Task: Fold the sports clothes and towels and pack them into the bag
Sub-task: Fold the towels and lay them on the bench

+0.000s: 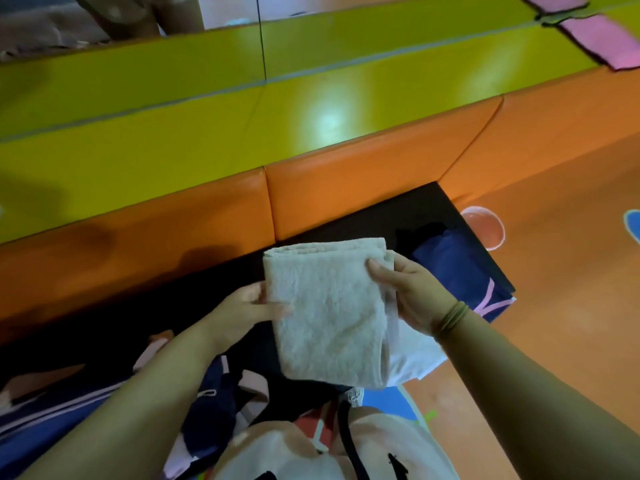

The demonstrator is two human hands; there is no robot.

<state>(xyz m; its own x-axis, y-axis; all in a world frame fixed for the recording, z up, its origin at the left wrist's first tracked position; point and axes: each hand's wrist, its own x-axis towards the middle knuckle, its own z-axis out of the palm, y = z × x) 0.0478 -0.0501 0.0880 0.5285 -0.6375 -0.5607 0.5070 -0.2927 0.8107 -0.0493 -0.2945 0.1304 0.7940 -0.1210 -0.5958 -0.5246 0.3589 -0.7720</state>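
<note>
Folded beige towel [329, 310] held above black mat [363, 220], left hand [246, 306] and right hand [412, 292] gripping opposite edges

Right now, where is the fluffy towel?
In the head view the towel is in the middle, held between the left hand and right hand, in front of the orange padding.

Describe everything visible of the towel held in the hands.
The towel is pale beige terry cloth, fluffy, folded into a thick rectangle with stacked layers showing along its far edge. It sits tilted between both hands over a black surface. The left hand pinches its left edge. The right hand grips its right edge, thumb on top. A white cloth shows beneath its right side.
</note>
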